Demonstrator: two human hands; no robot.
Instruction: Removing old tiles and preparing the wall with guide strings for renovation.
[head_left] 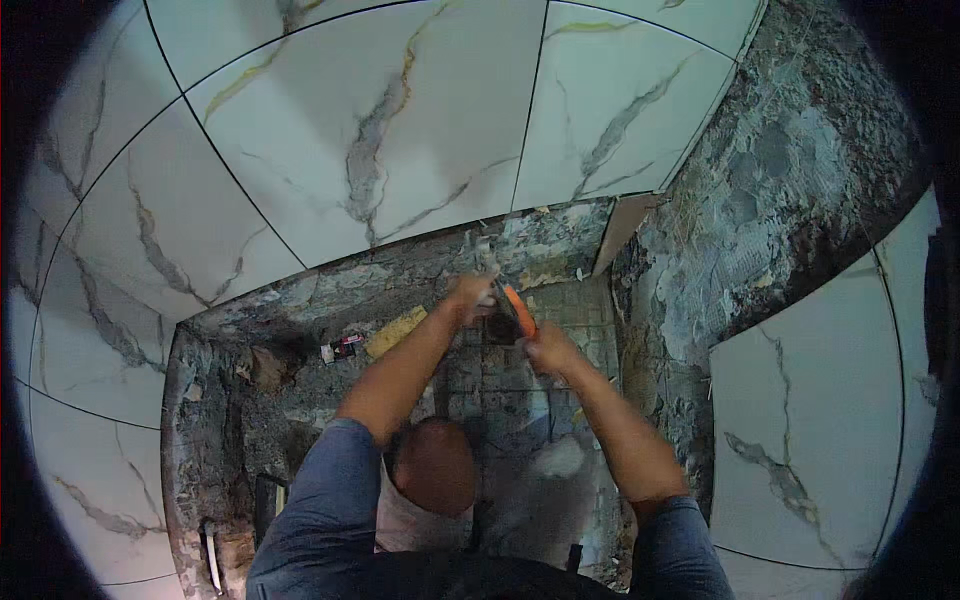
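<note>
My right hand (552, 352) is closed round the lower end of a tool with an orange-and-dark handle (519, 312). The tool slants up and left, its far end beside my left hand; I cannot make out its kind. My left hand (470, 298) is closed at the foot of the wall, with something pale by its fingers that is too small to name. Just above it, a small greyish fitting (482, 250) stands out from the bare strip of wall. Below the two hands is a dark square opening (500, 328) in the floor.
White marble-veined tiles (440, 120) cover the wall above the rough strip. Rough bare wall (760, 200) rises on the right. A yellow piece (397, 331) and a small printed packet (342, 348) lie left of my forearm. My bent knee (435, 467) is below.
</note>
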